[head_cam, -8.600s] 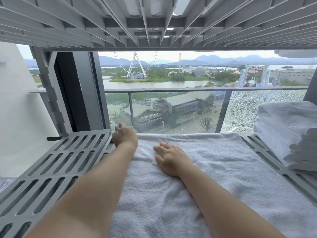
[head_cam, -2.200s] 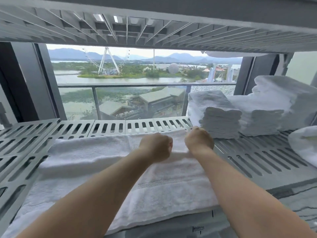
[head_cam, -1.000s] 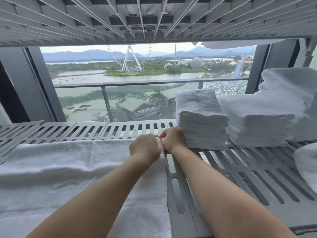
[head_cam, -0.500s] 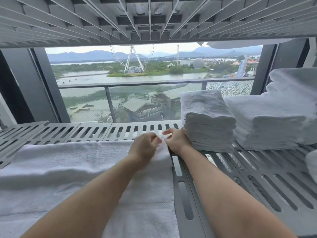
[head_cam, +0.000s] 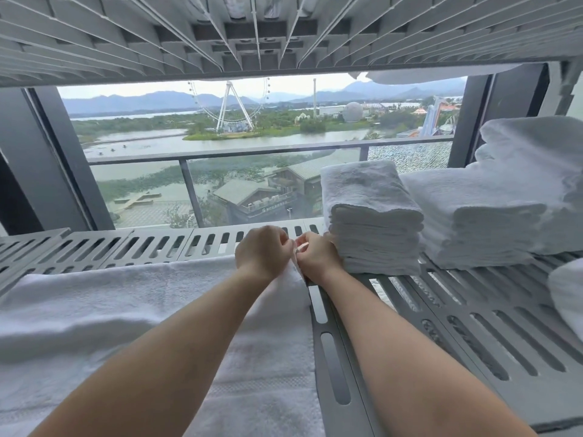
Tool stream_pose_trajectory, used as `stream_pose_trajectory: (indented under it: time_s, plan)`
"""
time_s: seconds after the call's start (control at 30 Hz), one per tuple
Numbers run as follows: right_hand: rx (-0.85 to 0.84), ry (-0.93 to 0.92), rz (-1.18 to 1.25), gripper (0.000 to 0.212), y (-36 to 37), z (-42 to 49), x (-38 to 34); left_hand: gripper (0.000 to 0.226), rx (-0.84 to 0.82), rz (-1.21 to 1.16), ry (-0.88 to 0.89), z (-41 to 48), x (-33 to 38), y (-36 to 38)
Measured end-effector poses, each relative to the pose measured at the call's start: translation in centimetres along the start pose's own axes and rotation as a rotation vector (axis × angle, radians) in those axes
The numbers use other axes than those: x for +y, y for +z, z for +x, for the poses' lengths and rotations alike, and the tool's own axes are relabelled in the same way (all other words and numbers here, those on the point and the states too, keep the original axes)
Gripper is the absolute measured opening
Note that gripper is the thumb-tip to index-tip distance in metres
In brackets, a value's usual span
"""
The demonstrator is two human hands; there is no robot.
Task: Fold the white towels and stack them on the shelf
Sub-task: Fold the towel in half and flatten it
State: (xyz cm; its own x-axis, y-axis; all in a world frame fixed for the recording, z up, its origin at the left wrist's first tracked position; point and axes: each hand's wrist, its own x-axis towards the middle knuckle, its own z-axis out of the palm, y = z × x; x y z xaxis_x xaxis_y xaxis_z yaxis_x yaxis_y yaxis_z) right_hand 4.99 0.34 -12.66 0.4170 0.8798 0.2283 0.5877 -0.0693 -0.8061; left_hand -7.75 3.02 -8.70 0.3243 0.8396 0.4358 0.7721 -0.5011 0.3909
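My left hand (head_cam: pixel 263 250) and right hand (head_cam: pixel 317 253) are bare, both forearms uncovered: no sleeves, rings, watch or gloves showing.

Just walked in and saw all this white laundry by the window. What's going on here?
A person is folding a white towel spread on a grey slatted shelf. The left hand and right hand meet at the towel's far right corner and seem to pinch its edge. Just right of the hands stands a neat stack of folded towels, with bigger piles beyond it. This towel is not yet stacked.
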Motion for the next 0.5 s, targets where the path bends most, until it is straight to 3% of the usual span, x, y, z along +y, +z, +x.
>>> stream_pose_trajectory:
  time_s: [0.17,0.27,0.37,0.47,0.5]
  plan:
    - [0.048,0.007,-0.057,0.030,0.2,0.0,0.0,0.039,-0.110,-0.240,0.013,0.5,-1.2,0.8]
    - [0.068,0.016,-0.056,0.036,0.3,0.2,0.0,0.032,-0.111,-0.424,-0.018,-0.1,-2.1,0.3]
    - [0.082,0.015,-0.052,0.036,0.2,0.1,0.0,0.028,-0.038,-0.235,0.038,-1.6,-2.6,0.3]
    - [-0.006,-0.011,0.027,0.019,-0.2,-0.3,-0.1,0.037,-0.182,-0.031,0.198,-3.2,-3.0,0.8]
    - [-0.031,-0.015,0.051,0.025,-0.4,-0.4,-0.2,0.045,-0.237,0.004,0.222,-3.7,-3.1,0.8]
